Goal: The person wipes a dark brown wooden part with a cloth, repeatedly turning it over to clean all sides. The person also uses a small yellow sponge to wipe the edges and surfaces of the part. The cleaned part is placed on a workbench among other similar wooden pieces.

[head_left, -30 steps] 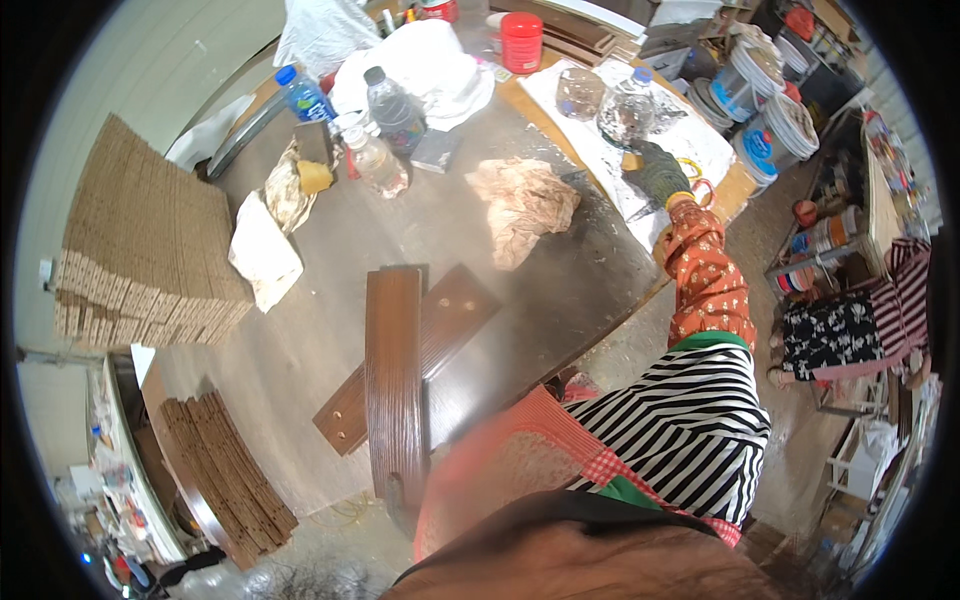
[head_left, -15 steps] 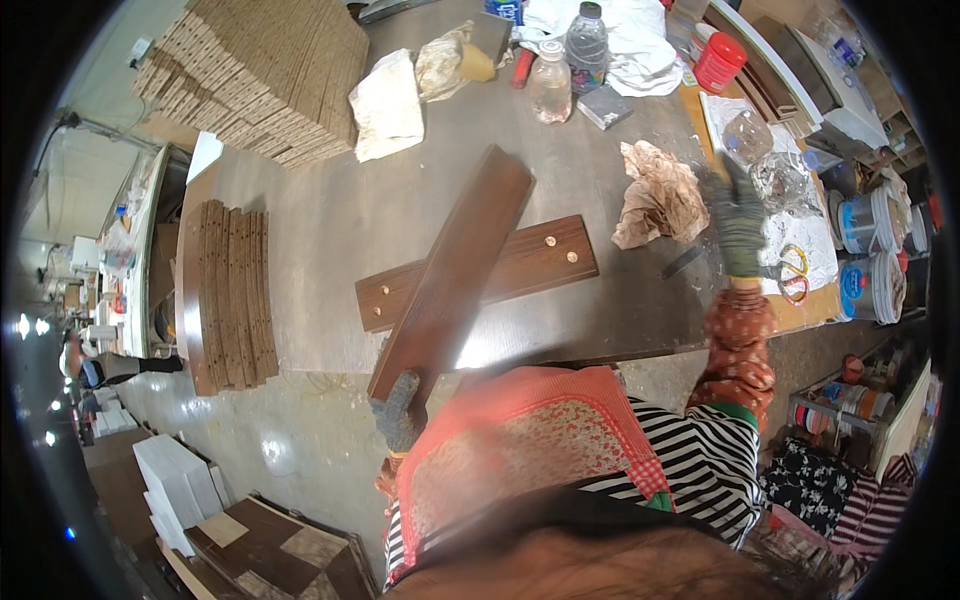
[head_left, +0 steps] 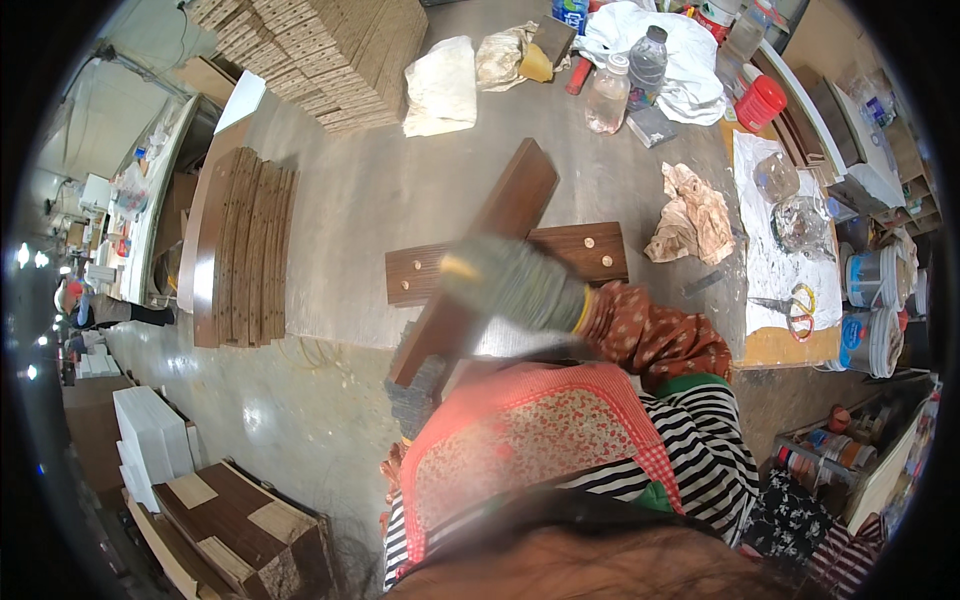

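My left hand, in a grey knit glove, is closed round the near end of a dark brown wooden board. That board slants away from me and lies across a second brown board, which is flat on the table with round light plugs near its ends. Over the upper board is my right hand, gloved in grey-green and smeared by motion. A small yellowish patch shows by its fingers; I cannot make out whether it is something held.
Narrow brown boards stand in a row at the left, below a tall stack of boards. A crumpled brown paper or cloth, a dark flat strip and scissors lie to the right. Bottles and white cloth are at the back.
My right hand has swung left from beside the scissors and crumpled paper to over the slanted board. My left hand stays at that board's near end. The whole view has shifted slightly.
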Demonstrator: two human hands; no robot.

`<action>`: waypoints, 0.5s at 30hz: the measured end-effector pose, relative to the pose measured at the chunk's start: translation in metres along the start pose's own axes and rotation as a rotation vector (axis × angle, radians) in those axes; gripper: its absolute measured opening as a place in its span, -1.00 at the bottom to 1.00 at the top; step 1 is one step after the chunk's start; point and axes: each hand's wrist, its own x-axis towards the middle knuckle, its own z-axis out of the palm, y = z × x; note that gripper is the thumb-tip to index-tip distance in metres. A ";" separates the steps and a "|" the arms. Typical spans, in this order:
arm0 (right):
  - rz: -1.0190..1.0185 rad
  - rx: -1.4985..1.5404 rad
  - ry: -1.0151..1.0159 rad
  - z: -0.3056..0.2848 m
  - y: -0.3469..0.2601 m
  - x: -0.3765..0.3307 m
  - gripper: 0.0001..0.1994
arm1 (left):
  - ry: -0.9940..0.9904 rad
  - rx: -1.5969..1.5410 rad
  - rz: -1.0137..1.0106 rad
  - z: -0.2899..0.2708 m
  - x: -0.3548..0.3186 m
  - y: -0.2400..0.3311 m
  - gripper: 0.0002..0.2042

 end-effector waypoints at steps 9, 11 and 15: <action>0.124 -0.117 0.170 -0.024 0.063 0.011 -0.76 | 0.108 -0.067 -0.034 -0.036 -0.013 -0.005 -0.40; 0.147 0.108 0.023 -0.019 0.025 0.017 -0.73 | 0.116 -0.068 -0.047 -0.036 -0.012 -0.006 -0.40; 0.042 0.018 0.017 -0.001 0.043 0.003 -0.67 | 0.119 -0.070 -0.073 -0.032 -0.009 -0.006 -0.40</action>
